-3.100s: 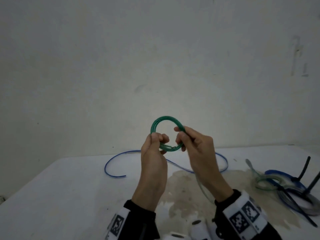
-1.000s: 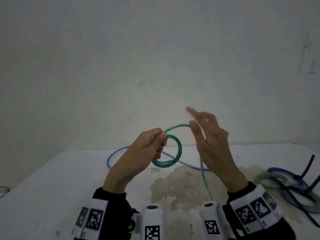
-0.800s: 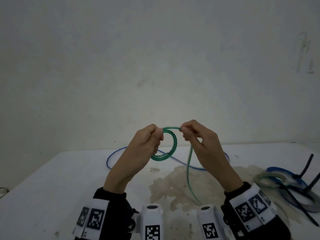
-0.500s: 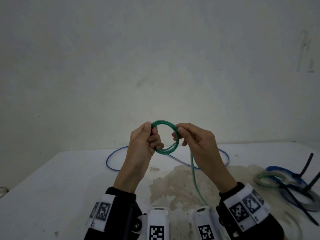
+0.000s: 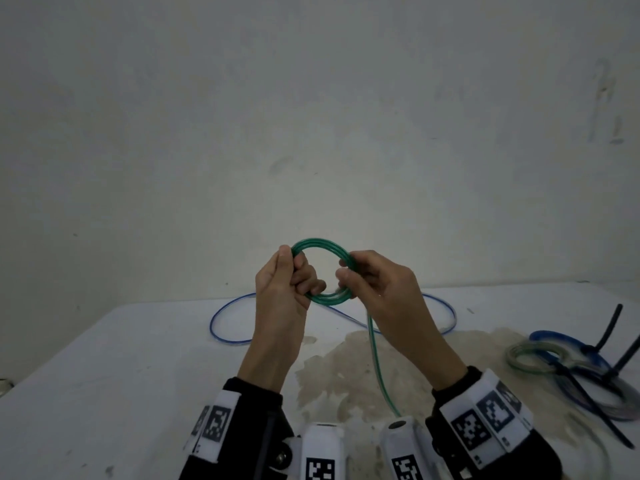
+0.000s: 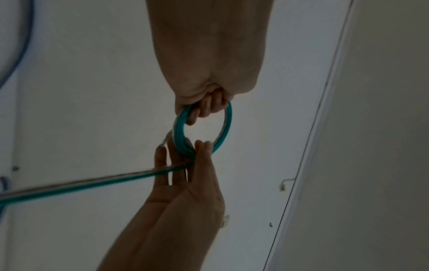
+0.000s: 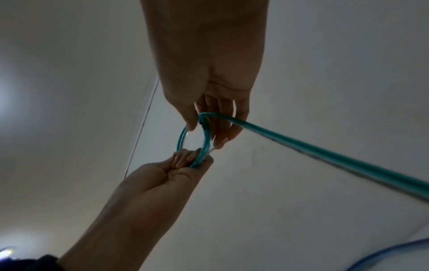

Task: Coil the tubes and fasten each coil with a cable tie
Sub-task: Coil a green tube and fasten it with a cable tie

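Note:
A green tube coil (image 5: 320, 247) of a few turns is held up above the white table (image 5: 104, 375). My left hand (image 5: 289, 292) grips the coil's left side (image 6: 180, 128) with curled fingers. My right hand (image 5: 372, 289) pinches the coil's right side (image 7: 205, 132) between thumb and fingers. The green tube's loose tail (image 5: 377, 368) hangs from the right hand down toward me (image 7: 325, 157). A loose blue tube (image 5: 225, 327) lies uncoiled on the table behind the hands.
At the right of the table lie finished coils (image 5: 540, 355), blue and clear, fastened with black cable ties (image 5: 609, 327). A brownish stain (image 5: 346, 372) marks the table's middle. A plain wall (image 5: 311, 133) stands behind the table.
My right hand swung the green tube round, laid another turn onto the coil and now pinches it. The left hand kept its grip and rose slightly.

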Action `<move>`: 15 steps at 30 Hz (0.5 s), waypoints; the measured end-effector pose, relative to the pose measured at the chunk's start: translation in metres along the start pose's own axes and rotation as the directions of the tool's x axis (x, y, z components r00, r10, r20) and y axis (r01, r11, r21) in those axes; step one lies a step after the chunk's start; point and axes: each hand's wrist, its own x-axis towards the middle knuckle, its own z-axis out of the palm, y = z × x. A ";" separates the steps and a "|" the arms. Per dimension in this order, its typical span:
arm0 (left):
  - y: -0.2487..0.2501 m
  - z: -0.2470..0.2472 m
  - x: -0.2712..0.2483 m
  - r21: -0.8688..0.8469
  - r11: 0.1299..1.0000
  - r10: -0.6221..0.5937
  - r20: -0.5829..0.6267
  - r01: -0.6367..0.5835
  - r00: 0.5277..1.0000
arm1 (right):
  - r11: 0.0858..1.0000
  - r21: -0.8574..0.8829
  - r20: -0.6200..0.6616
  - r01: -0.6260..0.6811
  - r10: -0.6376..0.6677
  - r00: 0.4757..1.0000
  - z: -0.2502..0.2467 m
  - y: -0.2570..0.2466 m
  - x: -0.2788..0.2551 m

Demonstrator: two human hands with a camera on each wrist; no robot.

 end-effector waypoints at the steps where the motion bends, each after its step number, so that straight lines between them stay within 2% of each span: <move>1: -0.001 0.001 0.000 -0.052 0.999 0.000 -0.010 0.000 1.000 | 1.000 0.022 -0.005 -0.012 0.012 1.000 0.000 0.000 0.000; 3: -0.002 0.003 0.000 -0.140 0.990 -0.007 -0.025 0.003 1.000 | 0.993 0.110 -0.038 -0.052 0.056 0.998 0.002 0.001 -0.001; 6: -0.005 0.006 -0.001 -0.223 0.975 -0.004 -0.051 -0.007 0.999 | 0.927 0.353 -0.083 -0.127 0.166 0.983 0.009 -0.005 -0.002; 8: -0.007 0.007 -0.002 -0.237 0.971 0.002 -0.055 -0.015 0.999 | 0.900 0.410 -0.089 -0.148 0.200 0.976 0.013 -0.008 -0.003; 11: -0.010 0.001 -0.001 -0.206 0.978 -0.025 -0.004 0.024 1.000 | 0.948 0.303 -0.086 -0.102 0.134 0.987 0.006 -0.004 -0.001; 15: -0.003 -0.015 0.002 0.100 0.985 -0.160 0.188 0.143 0.969 | 0.994 0.095 0.028 -0.060 0.058 0.998 -0.020 0.007 0.005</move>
